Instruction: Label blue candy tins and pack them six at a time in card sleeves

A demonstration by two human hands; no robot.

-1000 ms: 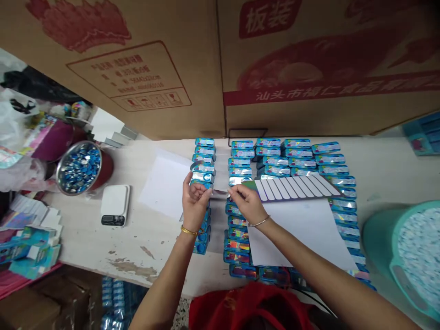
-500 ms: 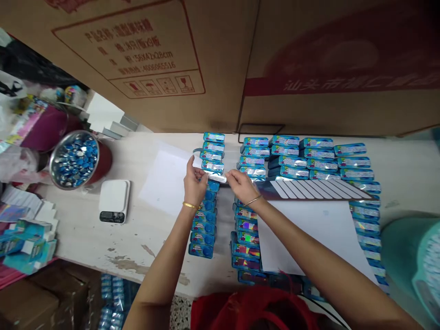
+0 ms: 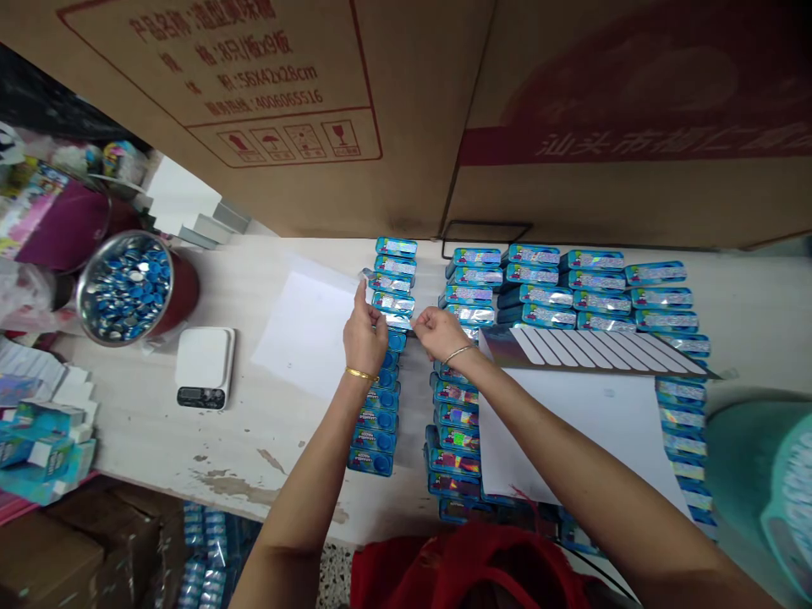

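Observation:
A narrow silvery sticker (image 3: 398,321) spans the gap between my hands, lying over a blue tin in the middle column. At its left end is my left hand (image 3: 366,336), thumb against the strip and index finger pointing up. My right hand (image 3: 439,333) pinches the right end between thumb and fingertips. Farther up the column, blue tins (image 3: 394,266) have shiny labels along their sides. Nearer ones (image 3: 374,441) show bare blue sides with a round mark. A backing sheet (image 3: 580,348) with rows of white slots lies right of my right hand.
Rows of labelled tins (image 3: 534,275) stand on the right, partly under white paper (image 3: 571,431). Another sheet (image 3: 304,326), a white scale (image 3: 205,364) and a bowl of small blue-silver pieces (image 3: 127,288) are left. Large cartons (image 3: 406,194) wall off the back. A teal tub (image 3: 748,474) sits right.
The sticker, earlier held slightly tilted between my hands, now lies lower against the tin. My right hand's fingers are curled tighter. The view has shifted slightly.

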